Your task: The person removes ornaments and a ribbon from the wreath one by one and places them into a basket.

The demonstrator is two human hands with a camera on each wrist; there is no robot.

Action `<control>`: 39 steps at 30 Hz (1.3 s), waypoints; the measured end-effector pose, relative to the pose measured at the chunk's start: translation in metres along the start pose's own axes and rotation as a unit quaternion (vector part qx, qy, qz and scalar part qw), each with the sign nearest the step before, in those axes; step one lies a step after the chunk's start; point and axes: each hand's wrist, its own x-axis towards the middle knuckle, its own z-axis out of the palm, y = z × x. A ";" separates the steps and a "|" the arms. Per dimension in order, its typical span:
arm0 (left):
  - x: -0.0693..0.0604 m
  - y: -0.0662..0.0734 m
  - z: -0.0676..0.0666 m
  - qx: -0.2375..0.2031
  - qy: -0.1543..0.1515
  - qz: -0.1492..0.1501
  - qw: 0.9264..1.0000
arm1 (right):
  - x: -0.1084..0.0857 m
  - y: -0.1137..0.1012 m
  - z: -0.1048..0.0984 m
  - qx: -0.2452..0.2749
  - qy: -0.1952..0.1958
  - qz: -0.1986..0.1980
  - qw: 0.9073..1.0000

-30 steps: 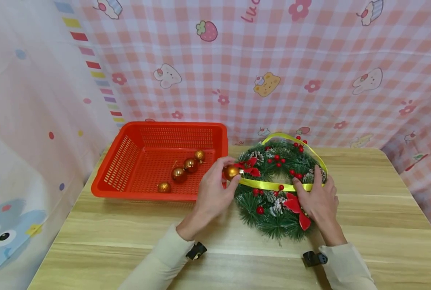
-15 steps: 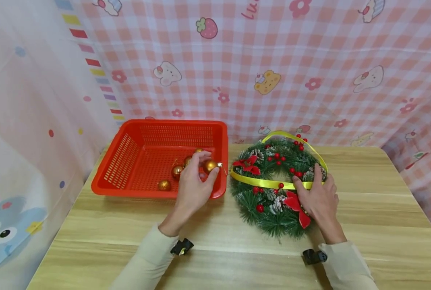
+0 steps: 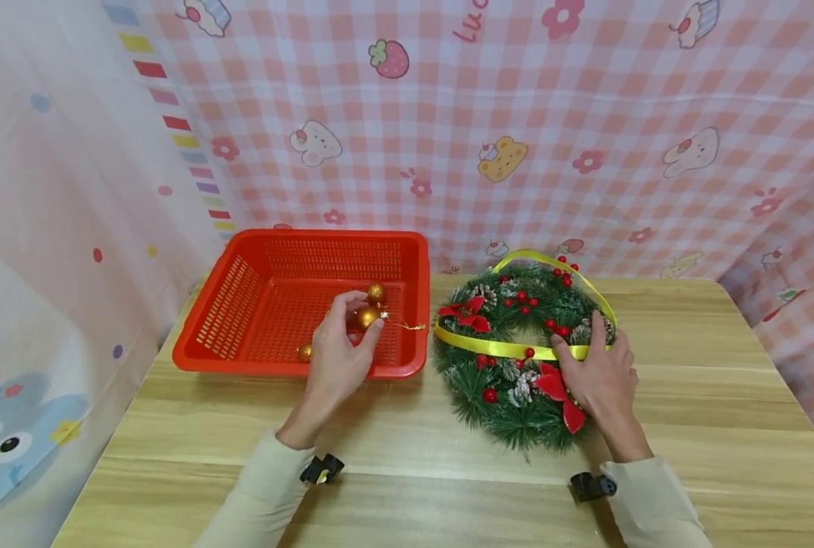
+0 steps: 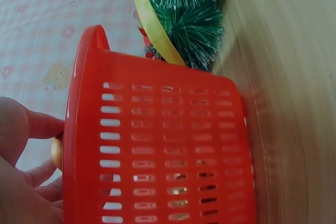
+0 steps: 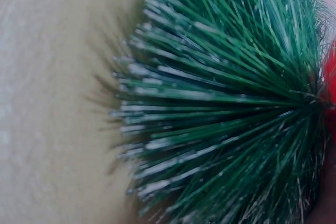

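My left hand (image 3: 341,346) is over the red plastic basket (image 3: 236,364), pinching a gold Christmas ball (image 3: 368,317) between thumb and fingers. From the ball's silver cap a thin gold cord (image 3: 407,325) trails right. In the left wrist view the ball (image 4: 56,153) shows partly behind the basket's rim. My right hand (image 3: 602,377) grips the right side of a green Christmas wreath (image 3: 516,426), its thumb near the yellow ribbon (image 3: 489,348). Frosted needles (image 5: 220,103) of the wreath fill most of the right wrist view.
More gold balls lie in the basket, such as a glittery ball (image 3: 376,293) and one (image 3: 304,352) partly behind my hand. The wreath bears red bows (image 3: 561,397), berries and pinecones. Wooden tabletop (image 3: 448,502) lies under everything, with a checked curtain (image 3: 434,114) behind.
My left hand has carried the gold ball leftward from beside the wreath, over the basket's right rim, to above the basket's inside. The right hand has stayed on the wreath.
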 end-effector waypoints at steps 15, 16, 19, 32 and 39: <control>0.002 -0.007 -0.006 0.030 0.003 -0.012 0.999 | 0.000 -0.002 -0.001 0.003 0.003 -0.001 1.000; 0.001 -0.007 -0.006 0.032 0.001 -0.013 0.999 | 0.000 -0.002 0.000 0.003 0.002 -0.001 1.000; 0.001 -0.007 -0.006 0.043 -0.002 -0.010 0.999 | 0.000 -0.002 0.000 0.002 0.001 0.000 1.000; 0.003 0.006 0.015 0.068 -0.052 0.019 0.996 | 0.001 0.000 0.001 -0.003 0.002 0.002 1.000; 0.005 0.016 0.037 0.108 -0.102 0.030 0.988 | 0.000 0.000 0.001 0.003 0.007 -0.002 1.000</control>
